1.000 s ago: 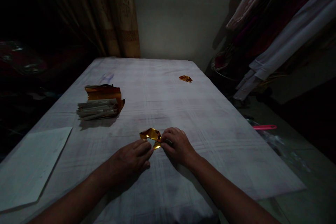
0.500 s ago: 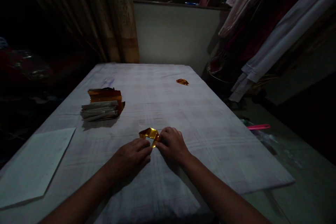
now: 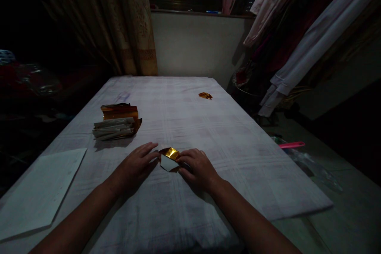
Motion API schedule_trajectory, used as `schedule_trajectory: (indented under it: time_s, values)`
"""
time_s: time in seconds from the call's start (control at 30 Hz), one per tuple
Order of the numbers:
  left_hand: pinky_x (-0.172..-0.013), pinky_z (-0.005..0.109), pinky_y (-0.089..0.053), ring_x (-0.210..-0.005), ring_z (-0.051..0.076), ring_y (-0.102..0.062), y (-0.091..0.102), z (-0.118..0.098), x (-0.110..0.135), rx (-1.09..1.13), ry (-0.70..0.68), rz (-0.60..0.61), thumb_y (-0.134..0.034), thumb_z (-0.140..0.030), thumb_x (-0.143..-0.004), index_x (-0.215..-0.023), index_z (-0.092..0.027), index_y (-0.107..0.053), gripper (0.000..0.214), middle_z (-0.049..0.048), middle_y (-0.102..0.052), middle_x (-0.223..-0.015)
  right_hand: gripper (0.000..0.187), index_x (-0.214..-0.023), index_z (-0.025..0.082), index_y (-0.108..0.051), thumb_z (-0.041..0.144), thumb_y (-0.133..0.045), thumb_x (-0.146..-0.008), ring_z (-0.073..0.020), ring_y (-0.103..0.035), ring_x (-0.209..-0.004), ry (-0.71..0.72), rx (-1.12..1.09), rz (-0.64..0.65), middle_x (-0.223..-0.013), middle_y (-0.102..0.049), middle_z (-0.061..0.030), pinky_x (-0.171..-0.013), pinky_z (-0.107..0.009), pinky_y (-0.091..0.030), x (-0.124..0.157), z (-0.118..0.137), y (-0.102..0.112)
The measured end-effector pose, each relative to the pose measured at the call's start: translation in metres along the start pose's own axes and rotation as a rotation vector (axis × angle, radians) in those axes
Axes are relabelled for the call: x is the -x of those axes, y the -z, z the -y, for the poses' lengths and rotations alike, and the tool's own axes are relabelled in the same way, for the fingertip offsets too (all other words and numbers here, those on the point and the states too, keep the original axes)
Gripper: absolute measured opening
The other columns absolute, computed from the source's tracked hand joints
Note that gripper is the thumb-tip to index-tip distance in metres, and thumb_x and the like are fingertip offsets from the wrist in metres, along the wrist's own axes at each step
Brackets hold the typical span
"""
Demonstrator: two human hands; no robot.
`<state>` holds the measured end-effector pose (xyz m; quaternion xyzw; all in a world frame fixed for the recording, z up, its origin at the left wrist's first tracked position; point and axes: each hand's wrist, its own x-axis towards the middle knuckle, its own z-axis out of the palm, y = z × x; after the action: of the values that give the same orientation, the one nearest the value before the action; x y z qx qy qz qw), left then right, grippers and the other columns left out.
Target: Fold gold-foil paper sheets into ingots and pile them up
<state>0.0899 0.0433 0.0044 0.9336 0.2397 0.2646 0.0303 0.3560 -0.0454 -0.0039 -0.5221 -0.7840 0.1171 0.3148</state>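
A small sheet of gold foil paper (image 3: 170, 153), partly folded, lies on the table in front of me, its pale inner side facing me at the near edge. My right hand (image 3: 198, 170) pinches its right edge between thumb and fingers. To the left, my left hand (image 3: 137, 167) has its fingers stretched out and apart, the tips close to the paper's left edge. Whether those tips touch the paper I cannot tell. A folded gold piece (image 3: 205, 95) rests near the far right of the table. At the left stands a stack of folded gold paper (image 3: 114, 127), white sides showing.
A pale sheet (image 3: 41, 190) covers the table's left front. The white checked cloth (image 3: 250, 182) spreads over the tabletop. Beyond are a curtain (image 3: 131, 39), a window sill with a pink jug (image 3: 229, 2), and hanging clothes (image 3: 309, 43). A pink handle (image 3: 293, 145) shows at the right.
My left hand has let go of the foil paper and drawn left, its fingers spreading. The paper's near flap now shows its pale side. The view has tilted up slightly.
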Motion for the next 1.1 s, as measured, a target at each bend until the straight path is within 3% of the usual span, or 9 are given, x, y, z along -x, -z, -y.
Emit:
schedule_trajectory:
  time_s: [0.1, 0.2, 0.33, 0.53, 0.77, 0.93, 1.1]
  values:
    - [-0.101, 0.052, -0.053, -0.12, 0.026, -0.065, -0.001, 0.004, -0.008, 0.028, -0.017, 0.111, -0.05, -0.022, -0.101, -0.12, -0.022, -0.062, 0.022, 0.0094, -0.07, -0.127, 0.021, -0.107, 0.024, -0.071, 0.021, -0.07, -0.087, -0.0253, -0.064, -0.104, 0.075, 0.055, -0.017, -0.116, -0.072, -0.008, -0.089, -0.042, -0.047, 0.001, 0.0, -0.002]
    - [-0.1, 0.048, -0.053, -0.11, 0.023, -0.067, -0.001, 0.001, -0.016, 0.089, 0.006, 0.193, -0.048, -0.019, -0.101, -0.114, -0.022, -0.063, 0.02, 0.0066, -0.073, -0.119, 0.018, -0.106, 0.022, -0.071, 0.021, -0.068, -0.089, -0.0246, -0.065, -0.098, 0.103, 0.089, -0.018, -0.111, -0.074, -0.0085, -0.086, -0.041, -0.049, 0.001, -0.002, -0.003]
    - [-0.087, 0.038, -0.055, -0.097, 0.02, -0.068, -0.001, -0.004, -0.021, 0.134, -0.026, 0.143, -0.05, -0.02, -0.101, -0.107, -0.02, -0.065, 0.016, 0.007, -0.073, -0.11, 0.017, -0.107, 0.02, -0.068, 0.019, -0.067, -0.09, -0.0235, -0.067, -0.093, 0.105, 0.102, -0.01, -0.106, -0.075, -0.0077, -0.084, -0.039, -0.049, -0.001, -0.001, -0.002]
    - [-0.076, 0.034, -0.055, -0.087, 0.02, -0.067, -0.003, -0.004, -0.018, 0.057, -0.096, 0.057, -0.053, -0.024, -0.101, -0.105, -0.019, -0.068, 0.016, 0.0082, -0.073, -0.101, 0.01, -0.103, 0.019, -0.068, 0.022, -0.061, -0.096, -0.0223, -0.068, -0.085, 0.006, 0.167, 0.009, -0.093, -0.076, -0.007, -0.079, -0.034, -0.049, -0.003, -0.001, -0.001]
    - [-0.073, 0.035, -0.054, -0.08, 0.019, -0.065, 0.004, -0.01, -0.021, -0.053, -0.128, 0.101, -0.055, -0.021, -0.099, -0.103, -0.019, -0.067, 0.013, 0.0066, -0.072, -0.095, 0.017, -0.111, 0.021, -0.067, 0.019, -0.061, -0.095, -0.0227, -0.069, -0.095, 0.167, 0.183, 0.02, -0.112, -0.076, -0.0073, -0.083, -0.037, -0.05, -0.002, -0.007, -0.002]
    - [-0.073, 0.036, -0.054, -0.074, 0.018, -0.063, 0.011, -0.016, -0.026, -0.175, -0.234, 0.156, -0.048, -0.011, -0.097, -0.101, -0.019, -0.065, 0.019, 0.0049, -0.07, -0.09, 0.015, -0.108, 0.02, -0.07, 0.02, -0.062, -0.095, -0.0221, -0.068, -0.09, 0.207, 0.26, 0.04, -0.112, -0.076, -0.0085, -0.078, -0.036, -0.05, -0.006, -0.007, 0.001]
    - [-0.073, 0.036, -0.052, -0.069, 0.017, -0.061, 0.01, -0.022, -0.029, -0.232, -0.237, 0.144, -0.047, -0.01, -0.096, -0.09, -0.019, -0.061, 0.018, 0.0027, -0.067, -0.082, 0.014, -0.102, 0.02, -0.071, 0.014, -0.061, -0.094, -0.0207, -0.067, -0.083, 0.252, 0.326, 0.096, -0.104, -0.076, -0.0078, -0.071, -0.034, -0.048, -0.01, -0.004, 0.003]
